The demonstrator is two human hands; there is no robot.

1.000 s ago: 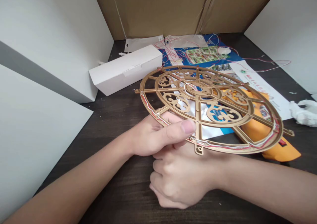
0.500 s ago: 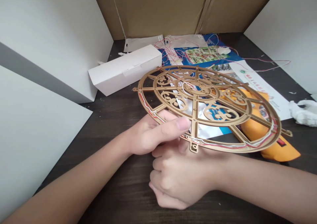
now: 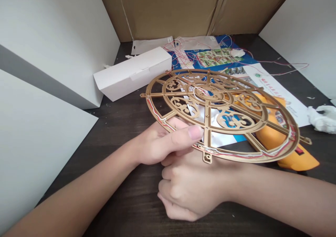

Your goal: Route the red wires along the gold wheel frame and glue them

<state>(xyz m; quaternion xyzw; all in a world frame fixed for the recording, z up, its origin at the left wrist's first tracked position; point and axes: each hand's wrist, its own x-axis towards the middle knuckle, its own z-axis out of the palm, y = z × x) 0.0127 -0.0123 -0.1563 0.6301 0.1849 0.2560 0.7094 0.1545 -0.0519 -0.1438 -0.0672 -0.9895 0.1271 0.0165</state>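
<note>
Gold lattice disc (image 3: 208, 134) in left hand (image 3: 160, 142)

Left hand (image 3: 157, 142) angled in from lower left, thumb stretched forward; right hand (image 3: 183, 189) curled, knuckles outward, just below it;

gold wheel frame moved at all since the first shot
Yes, slightly: the gold wheel frame has shifted left, toward the white cardboard box, which sits in about the same spot in the view.
</note>
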